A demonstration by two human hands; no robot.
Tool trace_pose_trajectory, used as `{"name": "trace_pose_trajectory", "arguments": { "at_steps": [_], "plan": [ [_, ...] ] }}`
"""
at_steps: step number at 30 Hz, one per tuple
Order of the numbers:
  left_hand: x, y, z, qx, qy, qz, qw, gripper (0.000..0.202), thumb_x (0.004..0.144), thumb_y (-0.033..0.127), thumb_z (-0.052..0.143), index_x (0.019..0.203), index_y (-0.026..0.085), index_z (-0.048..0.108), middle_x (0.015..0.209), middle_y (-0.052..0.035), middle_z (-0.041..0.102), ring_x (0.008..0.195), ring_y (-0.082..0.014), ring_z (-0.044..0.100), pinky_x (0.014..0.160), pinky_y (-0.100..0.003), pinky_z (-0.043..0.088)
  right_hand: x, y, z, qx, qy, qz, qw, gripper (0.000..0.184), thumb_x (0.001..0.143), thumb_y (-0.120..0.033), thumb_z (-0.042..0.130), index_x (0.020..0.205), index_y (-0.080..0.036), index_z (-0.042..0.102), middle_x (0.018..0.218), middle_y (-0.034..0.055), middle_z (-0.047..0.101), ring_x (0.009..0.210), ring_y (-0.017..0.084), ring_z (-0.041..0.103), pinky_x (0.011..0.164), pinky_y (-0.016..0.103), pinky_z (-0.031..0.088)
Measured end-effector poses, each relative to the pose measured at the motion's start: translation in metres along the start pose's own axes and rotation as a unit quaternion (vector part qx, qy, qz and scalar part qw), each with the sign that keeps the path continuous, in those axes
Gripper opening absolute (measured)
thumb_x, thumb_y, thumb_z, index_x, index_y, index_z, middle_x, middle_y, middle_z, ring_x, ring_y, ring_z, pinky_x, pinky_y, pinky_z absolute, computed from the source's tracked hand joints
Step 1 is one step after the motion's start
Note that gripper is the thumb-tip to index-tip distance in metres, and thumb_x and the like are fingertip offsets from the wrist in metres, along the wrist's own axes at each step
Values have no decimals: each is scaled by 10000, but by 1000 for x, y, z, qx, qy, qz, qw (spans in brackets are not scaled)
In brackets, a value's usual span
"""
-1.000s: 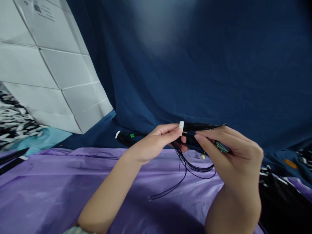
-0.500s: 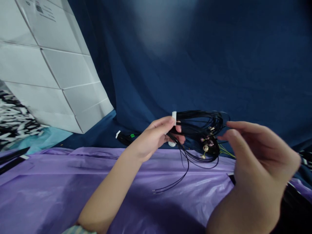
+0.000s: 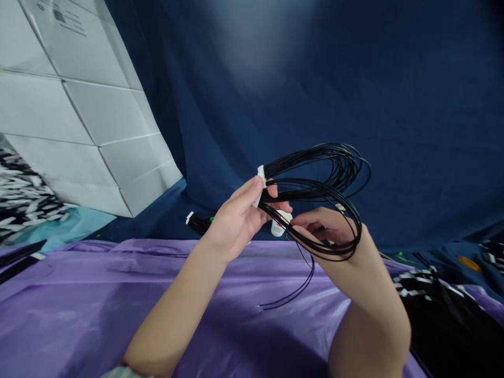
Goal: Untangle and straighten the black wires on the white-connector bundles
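Note:
My left hand [image 3: 240, 215] is closed on the end of a looped bundle of thin black wires [image 3: 334, 163], at a long white connector [image 3: 261, 176]. The wire loops fan out to the right, over my right wrist. My right hand [image 3: 326, 223] has come under and behind the loops, with thumb and forefinger pinched at a few wires of the bundle. Two loose wire ends [image 3: 283, 302] hang below, over the purple cover. Just behind the fingers stands a small white container [image 3: 279, 224] with a red mark, partly hidden.
Another black wire bundle with a white end [image 3: 195, 223] lies behind my left forearm. White boxes [image 3: 110, 121] are stacked at left, beside a pile of black-and-white pieces [image 3: 27, 194]. Black wires with white ends [image 3: 441, 294] lie at right. A purple cover [image 3: 157, 294] spans the front; dark blue cloth [image 3: 315, 79] hangs behind.
My right hand has moved left from the loops' far end to beneath the bundle near the connector. My left hand has shifted slightly left and up, and the loops have spread upward.

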State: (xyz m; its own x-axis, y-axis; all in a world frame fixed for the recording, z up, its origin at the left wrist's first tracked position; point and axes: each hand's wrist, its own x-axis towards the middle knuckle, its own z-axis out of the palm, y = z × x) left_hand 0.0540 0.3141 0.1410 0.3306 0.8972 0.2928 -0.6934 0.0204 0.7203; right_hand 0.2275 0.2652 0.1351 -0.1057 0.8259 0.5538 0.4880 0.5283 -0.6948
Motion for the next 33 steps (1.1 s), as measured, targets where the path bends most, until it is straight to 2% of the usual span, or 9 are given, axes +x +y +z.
{"name": "trace_pose_trajectory", "arguments": {
  "at_steps": [4, 9, 13, 16, 21, 25, 29, 33],
  "plan": [
    [0, -2, -2, 5, -10, 0, 1000, 205, 917, 325, 653, 827, 141, 641, 839, 3, 602, 771, -193, 701, 710, -315, 574, 1, 1, 2, -32, 4, -44, 999, 28, 865, -212, 702, 877, -217, 726, 806, -9, 697, 714, 125, 636, 635, 239, 471],
    [0, -1, -1, 8, -9, -4, 1000, 189, 916, 323, 655, 833, 155, 632, 834, 6, 608, 775, -186, 698, 737, -322, 562, 1, -1, 1, -61, 25, -69, 995, 71, 862, -141, 663, 858, -204, 696, 773, -14, 658, 669, 118, 586, 606, 248, 433],
    [0, 0, -2, 21, 2, -18, 1000, 206, 932, 340, 629, 838, 156, 619, 825, -10, 625, 801, -189, 699, 764, -317, 549, 1, -5, 2, -73, 62, -88, 992, 79, 882, -149, 650, 835, -197, 691, 766, -6, 643, 673, 126, 569, 626, 271, 423],
    [0, 0, -2, 17, -1, -19, 1000, 201, 932, 333, 628, 841, 154, 621, 827, -14, 633, 793, -182, 698, 772, -314, 549, 1, -8, 4, -54, 78, -73, 993, 80, 895, -185, 663, 821, -192, 693, 748, -3, 643, 672, 126, 572, 623, 268, 426],
    [1, 1, -2, 3, -9, -15, 1000, 190, 942, 307, 614, 830, 153, 626, 813, -2, 628, 779, -178, 701, 778, -333, 564, -4, -5, -3, 89, 54, -22, 994, 67, 902, -253, 691, 862, -203, 710, 695, -13, 623, 590, 95, 537, 523, 208, 411],
    [2, 4, -4, 17, -26, -30, 999, 238, 974, 324, 560, 828, 148, 624, 781, -25, 662, 758, -194, 710, 787, -352, 559, -9, 1, -23, 237, 57, 28, 969, 86, 895, -294, 695, 843, -226, 695, 617, -27, 536, 496, 91, 471, 437, 196, 403],
    [1, 4, -6, 48, -34, -47, 997, 258, 968, 364, 569, 836, 145, 602, 798, -53, 685, 746, -207, 713, 773, -336, 538, -9, 2, -41, 328, 80, 15, 941, 162, 861, -372, 704, 774, -244, 657, 566, -47, 423, 416, 93, 368, 348, 213, 359],
    [1, 1, -5, 68, -37, -46, 996, 253, 947, 357, 604, 824, 137, 602, 818, -37, 649, 755, -197, 710, 761, -320, 536, -7, 0, -49, 371, 73, 8, 926, 141, 838, -370, 713, 767, -254, 676, 619, -16, 506, 412, 104, 386, 306, 229, 314]
  ]
}}
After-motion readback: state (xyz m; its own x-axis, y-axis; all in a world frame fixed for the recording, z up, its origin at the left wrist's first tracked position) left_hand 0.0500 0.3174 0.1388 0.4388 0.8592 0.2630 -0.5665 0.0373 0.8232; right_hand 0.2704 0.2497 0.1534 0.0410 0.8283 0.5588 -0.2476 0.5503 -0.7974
